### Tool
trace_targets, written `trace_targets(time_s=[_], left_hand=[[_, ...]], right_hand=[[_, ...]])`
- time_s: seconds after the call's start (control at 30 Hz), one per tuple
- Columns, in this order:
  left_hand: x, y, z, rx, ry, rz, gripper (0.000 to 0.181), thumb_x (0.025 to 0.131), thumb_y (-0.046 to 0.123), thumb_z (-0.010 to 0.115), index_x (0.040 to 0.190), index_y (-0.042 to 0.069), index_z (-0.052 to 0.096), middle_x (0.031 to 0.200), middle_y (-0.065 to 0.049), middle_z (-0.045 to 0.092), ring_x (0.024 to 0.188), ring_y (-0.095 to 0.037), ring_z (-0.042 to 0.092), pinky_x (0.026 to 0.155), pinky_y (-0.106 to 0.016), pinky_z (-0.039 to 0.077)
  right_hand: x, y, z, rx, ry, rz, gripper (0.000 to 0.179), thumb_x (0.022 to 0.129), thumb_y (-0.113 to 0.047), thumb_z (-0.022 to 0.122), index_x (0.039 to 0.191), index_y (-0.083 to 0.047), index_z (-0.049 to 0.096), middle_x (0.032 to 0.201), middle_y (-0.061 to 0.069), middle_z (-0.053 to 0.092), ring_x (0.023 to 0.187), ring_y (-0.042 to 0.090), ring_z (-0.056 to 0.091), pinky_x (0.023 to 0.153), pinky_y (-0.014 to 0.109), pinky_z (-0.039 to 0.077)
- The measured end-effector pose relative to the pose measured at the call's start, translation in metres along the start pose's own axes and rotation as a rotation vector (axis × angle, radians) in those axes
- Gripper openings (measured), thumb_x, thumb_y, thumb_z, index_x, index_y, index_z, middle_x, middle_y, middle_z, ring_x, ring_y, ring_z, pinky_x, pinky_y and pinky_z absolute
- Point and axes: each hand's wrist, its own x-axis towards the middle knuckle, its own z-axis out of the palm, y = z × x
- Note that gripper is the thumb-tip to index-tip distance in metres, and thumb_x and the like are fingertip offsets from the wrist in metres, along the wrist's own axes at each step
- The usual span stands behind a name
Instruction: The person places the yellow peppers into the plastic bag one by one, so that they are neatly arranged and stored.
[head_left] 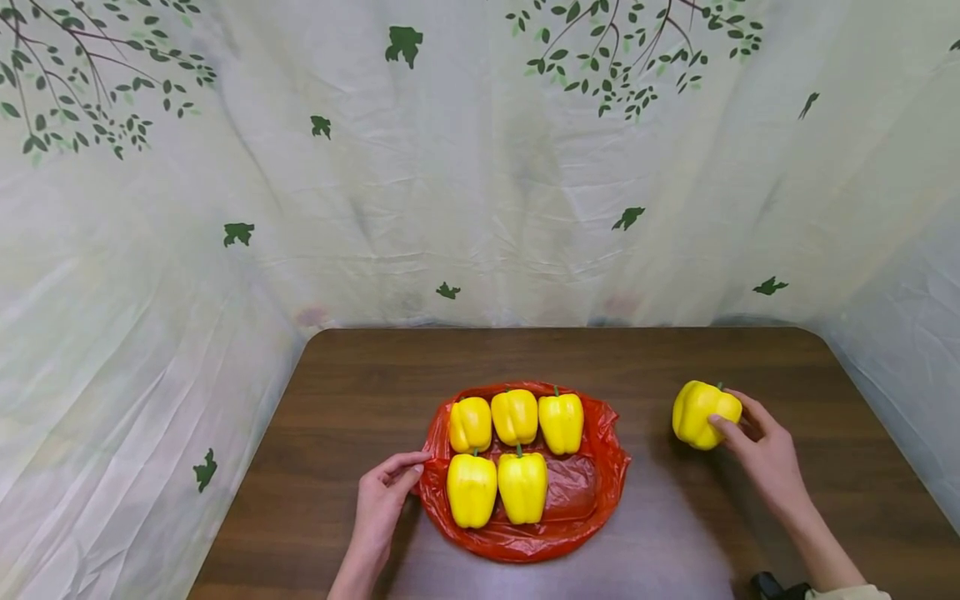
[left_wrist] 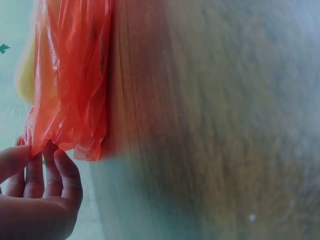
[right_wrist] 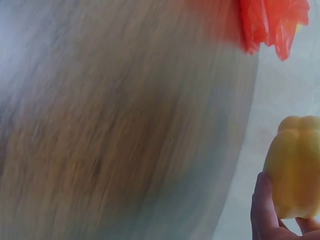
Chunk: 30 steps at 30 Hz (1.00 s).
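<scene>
A red plastic bag (head_left: 573, 487) lies spread on the table with its edge rolled into a rim. Inside it, three yellow bell peppers (head_left: 514, 417) form the back row and two more peppers (head_left: 522, 489) the front row, at the left. Bare red plastic shows at the front right of the bag. My left hand (head_left: 384, 498) pinches the bag's left edge between thumb and fingers; the left wrist view shows the thin red film (left_wrist: 65, 100) there. Off to the right, my right hand (head_left: 765, 454) grips another yellow bell pepper (head_left: 697, 414), its green stem pointing up.
The brown wooden table (head_left: 360, 375) has rounded far corners. Behind and beside it hangs a pale curtain (head_left: 480, 208) printed with leaves and branches. A dark band (head_left: 776, 587) and a light sleeve (head_left: 851, 592) are at the right wrist.
</scene>
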Motion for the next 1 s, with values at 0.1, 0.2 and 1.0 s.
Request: trace_targets(time_s=[0.1,0.2,1.0], left_hand=[[0.000,0.000,0.000,-0.014,-0.007,0.006,0.020,0.093,0.005,0.066,0.112,0.000,0.072,0.106,-0.013,0.069,0.079,-0.019,0.063,0.072,-0.028,0.054],[0.000,-0.001,0.001,-0.035,-0.013,0.015,0.021,0.093,0.003,0.066,0.112,-0.002,0.072,0.105,-0.014,0.069,0.076,-0.018,0.063,0.071,-0.028,0.054],[0.001,0.001,0.002,-0.022,-0.006,-0.007,0.021,0.093,0.005,0.066,0.113,-0.001,0.072,0.107,-0.013,0.070,0.080,-0.020,0.063,0.074,-0.028,0.054]], right_hand=[[-0.001,-0.003,0.003,0.006,0.002,-0.010,0.058,0.099,-0.029,0.059,0.146,-0.001,0.040,0.137,0.020,0.045,0.094,-0.007,0.053,0.072,0.013,0.051],[-0.003,-0.006,0.006,0.017,-0.002,-0.019,0.056,0.099,-0.028,0.060,0.146,-0.003,0.042,0.133,0.014,0.047,0.094,-0.005,0.055,0.072,0.014,0.051],[-0.023,-0.036,0.041,0.126,-0.057,-0.088,0.051,0.097,-0.023,0.065,0.143,-0.010,0.049,0.134,0.008,0.051,0.106,0.002,0.057,0.081,0.016,0.050]])
